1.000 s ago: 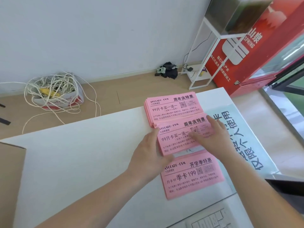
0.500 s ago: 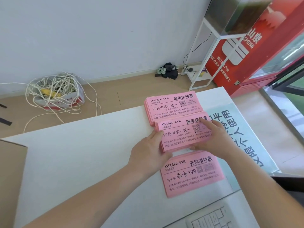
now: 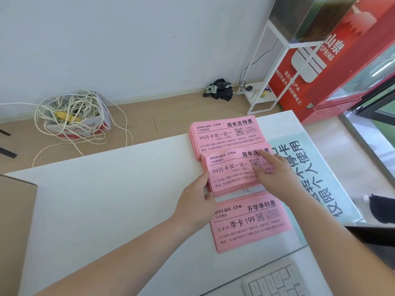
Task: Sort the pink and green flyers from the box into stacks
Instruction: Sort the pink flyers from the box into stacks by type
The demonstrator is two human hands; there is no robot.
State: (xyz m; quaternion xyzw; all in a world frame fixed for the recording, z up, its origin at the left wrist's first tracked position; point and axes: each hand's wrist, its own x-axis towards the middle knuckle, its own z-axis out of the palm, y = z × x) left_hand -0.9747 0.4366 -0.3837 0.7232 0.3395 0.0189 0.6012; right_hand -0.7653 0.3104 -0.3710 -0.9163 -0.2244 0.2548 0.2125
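A white table (image 3: 106, 199) is carrying pink flyers down its right side: a far stack (image 3: 226, 133) at the back edge, a middle bundle (image 3: 230, 174) overlapping it, and a near stack (image 3: 250, 223). A pale blue sheet (image 3: 320, 167) is lying just beside them, a keyboard (image 3: 275, 280) is sitting at the near edge, and a cardboard box (image 3: 15, 221) is standing at the left.

A plain white wall (image 3: 128, 39) fills the upper left of the frame, meeting a light wooden floor (image 3: 166, 116) where a box of tangled pale cord (image 3: 70, 116) sits at the left and a dark bundle of cloth (image 3: 220, 89) lies near the middle. At the upper right, a white metal rack (image 3: 256, 103) stands beside a red drinks cooler (image 3: 342, 60), with a glass door (image 3: 376, 71) at the right edge letting in daylight. A white table (image 3: 106, 199) spans the lower frame, with a pale blue sign (image 3: 333, 150) at the right and a white keyboard (image 3: 275, 280) at the bottom.
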